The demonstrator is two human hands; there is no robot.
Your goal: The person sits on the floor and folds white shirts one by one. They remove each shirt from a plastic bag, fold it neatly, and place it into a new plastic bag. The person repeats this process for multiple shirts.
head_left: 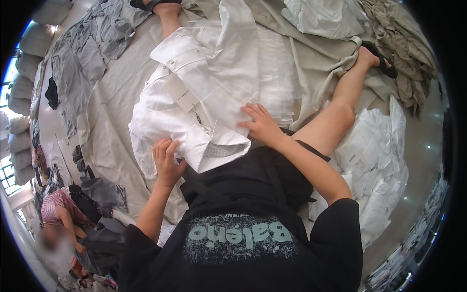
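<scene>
A white collared shirt (165,109) with snap buttons lies in front of me, its collar toward my lap. A pale hang tag (180,93) on a dark cord rests on the shirt. My left hand (167,162) is at the shirt's left shoulder beside the collar, its fingers bent and closed on the cloth. Spread fingers of my right hand (262,125) lie lightly on the shirt's right side, holding nothing. Under and beside the shirt is a stack of clear plastic bags (277,78).
Beige cloth (114,104) covers the floor around my legs. Bagged white garments (377,160) lie at my right, and grey clothes (80,68) at far left. Olive garments (404,53) are heaped at far right. Another person (61,204) bends over dark clothes at lower left.
</scene>
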